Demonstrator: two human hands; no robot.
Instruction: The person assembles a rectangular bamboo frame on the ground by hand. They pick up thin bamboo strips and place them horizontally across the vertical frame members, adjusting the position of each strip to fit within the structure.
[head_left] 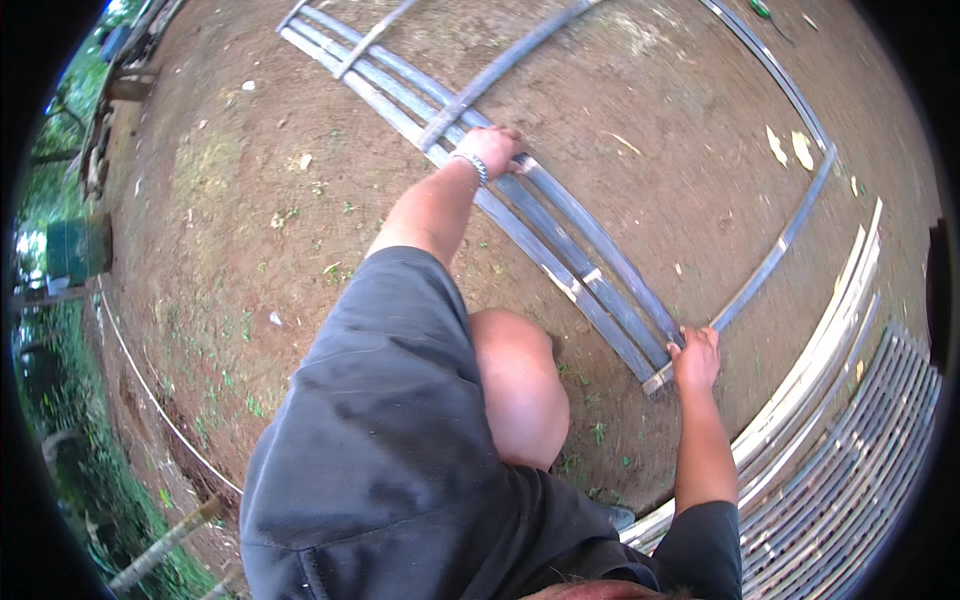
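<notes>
Dark shirt (pixel 385 420) foremost, left hand (pixel 493 152) (silver bracelet (pixel 473 167)) and right hand (pixel 696 358) grip grey slats (pixel 548 226).

Single head-worn fisheye view, steeply down onto earthen ground (pixel 650 220)

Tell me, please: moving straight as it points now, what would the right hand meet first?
Past the slat it seems to touch, the right hand would probably meet bare soil, perhaps a small pale chip; depth is unclear.
</notes>
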